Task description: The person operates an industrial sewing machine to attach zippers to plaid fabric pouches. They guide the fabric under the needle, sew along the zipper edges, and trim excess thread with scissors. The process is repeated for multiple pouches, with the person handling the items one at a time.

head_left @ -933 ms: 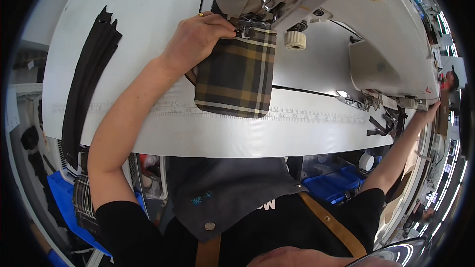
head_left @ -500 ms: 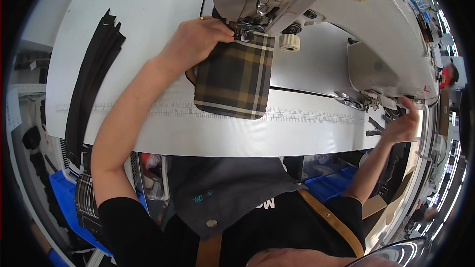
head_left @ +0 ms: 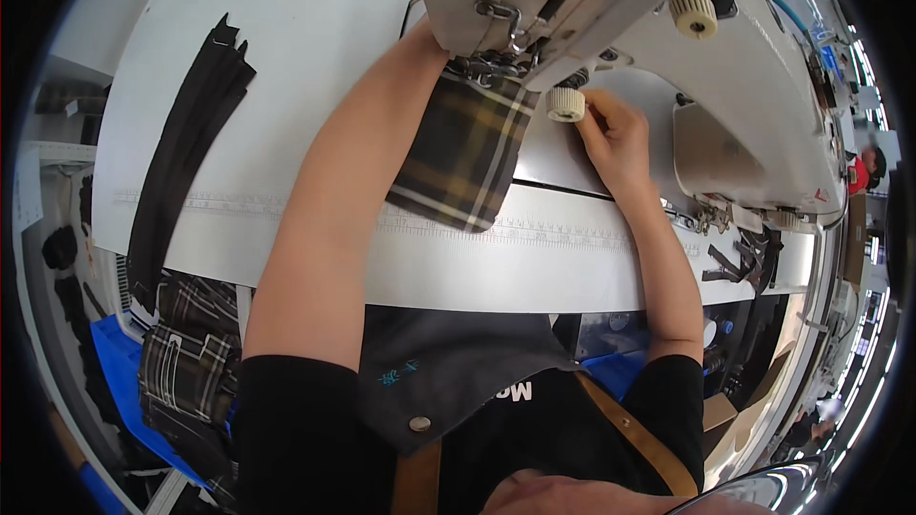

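Observation:
A plaid fabric piece (head_left: 462, 153) in dark green, brown and white lies under the head of a sewing machine (head_left: 520, 0), its rounded lower end toward me. My left forearm crosses the fabric's left edge. My left hand (head_left: 428, 41) reaches behind the machine head, its fingers hidden there. To the right of the needle area, my right hand (head_left: 618, 129) is closed, with thumb and fingers drawn together beside a cream ridged knob (head_left: 566, 105). Its fingertips are partly hidden by the knob, so whatever they grip cannot be made out.
Long black strips (head_left: 186, 148) lie on the left of the white table (head_left: 496, 277). Short zipper pieces (head_left: 735, 259) rest at its right end. More plaid fabric (head_left: 191, 353) hangs over a blue bin (head_left: 116, 362) at lower left. A printed ruler runs along the table's front.
My left hand has gone from the fabric's upper left edge to behind the machine head. My right hand has come from the far right to beside the knob. The fabric now sits tilted.

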{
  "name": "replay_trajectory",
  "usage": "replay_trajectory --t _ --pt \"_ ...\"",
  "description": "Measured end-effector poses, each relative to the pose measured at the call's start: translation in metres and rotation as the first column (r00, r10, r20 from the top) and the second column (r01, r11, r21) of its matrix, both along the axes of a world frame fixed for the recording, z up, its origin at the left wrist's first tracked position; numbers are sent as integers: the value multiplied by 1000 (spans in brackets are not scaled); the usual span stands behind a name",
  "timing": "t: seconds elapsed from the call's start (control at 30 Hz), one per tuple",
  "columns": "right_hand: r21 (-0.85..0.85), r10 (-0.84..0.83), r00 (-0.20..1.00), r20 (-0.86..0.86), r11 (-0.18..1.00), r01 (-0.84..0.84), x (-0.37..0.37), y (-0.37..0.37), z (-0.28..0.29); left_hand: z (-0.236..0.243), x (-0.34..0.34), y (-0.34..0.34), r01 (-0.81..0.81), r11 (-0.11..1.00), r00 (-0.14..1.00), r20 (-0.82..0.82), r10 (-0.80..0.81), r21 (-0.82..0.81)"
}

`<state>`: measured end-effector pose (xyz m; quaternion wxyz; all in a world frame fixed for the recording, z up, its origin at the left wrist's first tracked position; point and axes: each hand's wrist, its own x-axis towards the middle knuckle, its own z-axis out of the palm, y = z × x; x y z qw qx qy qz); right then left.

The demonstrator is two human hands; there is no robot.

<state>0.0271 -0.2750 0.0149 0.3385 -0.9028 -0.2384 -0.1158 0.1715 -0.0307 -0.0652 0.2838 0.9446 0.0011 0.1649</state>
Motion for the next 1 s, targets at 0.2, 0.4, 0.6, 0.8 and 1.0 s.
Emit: replay_trajectory --t 0.2,0.4,0.6,0.8,1.0 --pt "27 -105 994 -4 994 105 4 -4 -8 62 16 119 -283 858 809 374 454 -430" --pt "-183 47 977 210 983 -8 3 -14 1 127 -187 153 131 238 924 205 322 -962" --pt "-207 384 863 328 920 -331 -42 46 1 100 -418 77 -340 -220 916 -270 -295 -914" --pt "-341 259 919 298 928 -151 -22 36 2 129 -393 61 344 686 704 -307 -640 -641" --pt "-265 331 899 288 929 -258 5 42 -1 91 -339 12 661 691 750 -234 -618 294"
